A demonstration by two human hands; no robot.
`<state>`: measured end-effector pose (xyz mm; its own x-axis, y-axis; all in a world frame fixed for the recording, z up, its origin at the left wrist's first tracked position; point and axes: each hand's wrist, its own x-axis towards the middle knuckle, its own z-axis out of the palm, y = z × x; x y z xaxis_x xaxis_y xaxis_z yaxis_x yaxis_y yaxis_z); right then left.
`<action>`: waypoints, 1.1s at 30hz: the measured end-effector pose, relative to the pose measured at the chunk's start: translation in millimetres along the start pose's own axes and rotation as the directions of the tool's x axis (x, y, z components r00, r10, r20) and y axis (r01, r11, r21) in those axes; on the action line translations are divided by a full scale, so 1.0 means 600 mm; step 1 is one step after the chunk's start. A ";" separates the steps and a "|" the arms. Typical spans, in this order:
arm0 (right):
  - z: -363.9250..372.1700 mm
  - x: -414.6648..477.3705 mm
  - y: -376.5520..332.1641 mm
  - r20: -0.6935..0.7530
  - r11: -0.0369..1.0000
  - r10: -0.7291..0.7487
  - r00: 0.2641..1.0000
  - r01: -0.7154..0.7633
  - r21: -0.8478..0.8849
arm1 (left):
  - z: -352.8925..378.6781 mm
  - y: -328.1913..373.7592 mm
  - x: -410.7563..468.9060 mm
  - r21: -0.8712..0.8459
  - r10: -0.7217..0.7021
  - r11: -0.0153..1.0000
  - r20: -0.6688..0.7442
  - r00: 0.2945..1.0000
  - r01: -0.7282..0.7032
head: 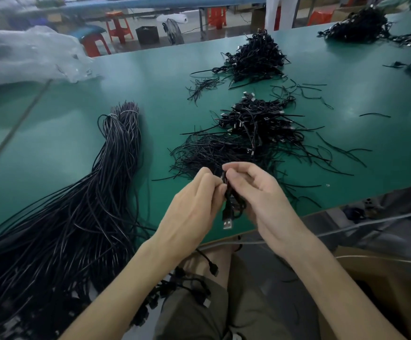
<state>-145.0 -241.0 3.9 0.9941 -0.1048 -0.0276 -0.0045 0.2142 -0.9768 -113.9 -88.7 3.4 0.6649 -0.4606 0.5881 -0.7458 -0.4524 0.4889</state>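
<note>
On my far left, a long cable bundle (96,204) sprawls across the green table (64,114). My left hand (192,207) pinches a small coiled USB cable (231,202) above the table's near edge, plug hanging down. My right hand (261,197) curls round the coil's other side. A heap of coiled cables (258,123) lies beyond.

Factory workshop, green worktable (126,77), heaped black cables (256,57) (USB-ended), plastic stools (118,28)

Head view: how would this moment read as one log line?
left hand: grips coiled USB cable | right hand: pinches its top | USB plug: hangs below hands | green table: cable piles beyond
</note>
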 end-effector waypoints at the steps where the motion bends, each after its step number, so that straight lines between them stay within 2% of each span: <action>1: 0.001 0.001 0.000 -0.027 0.994 -0.073 0.997 0.070 -0.083 | 0.004 0.001 -0.002 -0.004 -0.018 1.000 0.008 1.000 0.018; 4: 0.003 0.002 0.000 -0.008 0.916 -0.331 0.944 0.319 -0.242 | 0.020 0.003 -0.013 -0.073 -0.140 0.987 0.069 0.988 0.145; 6: 0.002 0.003 0.003 0.044 0.815 -0.457 0.888 0.439 -0.379 | 0.028 -0.001 -0.020 -0.151 -0.224 0.960 0.102 0.969 0.238; 8: 0.001 0.003 0.010 0.084 0.693 -0.541 0.837 0.500 -0.518 | 0.030 -0.002 -0.024 -0.245 -0.273 0.925 0.106 0.956 0.291; 12: 0.003 0.001 0.022 0.071 0.600 -0.652 0.755 0.571 -0.560 | 0.028 0.008 -0.023 -0.412 -0.343 0.833 0.138 0.929 0.369; 16: 0.005 0.003 0.020 0.014 0.624 -0.686 0.727 0.598 -0.504 | 0.028 0.020 -0.021 -0.517 -0.407 0.738 0.172 0.897 0.434; 20: 0.005 0.001 0.016 -0.062 0.713 -0.644 0.762 0.569 -0.410 | 0.029 0.025 -0.018 -0.559 -0.419 0.700 0.183 0.889 0.445; 23: 0.007 -0.007 0.012 -0.013 0.680 -0.654 0.756 0.581 -0.447 | 0.031 0.019 -0.014 -0.576 -0.458 0.655 0.212 0.863 0.489; 27: 0.004 -0.020 0.013 0.178 0.540 -0.668 0.723 0.635 -0.552 | 0.021 0.011 -0.002 -0.650 -0.507 0.480 0.343 0.791 0.590; 29: -0.003 -0.026 0.014 0.314 0.376 -0.695 0.647 0.699 -0.608 | 0.008 0.006 0.003 -0.683 -0.490 0.384 0.420 0.764 0.622; 31: -0.009 -0.032 0.019 0.456 0.143 -0.717 0.528 0.751 -0.645 | -0.005 0.003 0.007 -0.683 -0.455 0.359 0.467 0.758 0.637; 32: -0.012 -0.034 0.023 0.494 0.102 -0.706 0.508 0.762 -0.639 | -0.008 0.002 0.009 -0.678 -0.459 0.378 0.455 0.763 0.631; 33: -0.014 -0.037 0.025 0.499 0.130 -0.689 0.526 0.767 -0.629 | -0.009 0.001 0.011 -0.667 -0.479 0.425 0.408 0.777 0.612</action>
<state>-168.1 -243.3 -12.0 0.5798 0.2818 0.7645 0.6934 -0.6633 -0.2814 -109.9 -87.9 11.1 0.8909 -0.4525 -0.0399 0.0627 0.0354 0.9974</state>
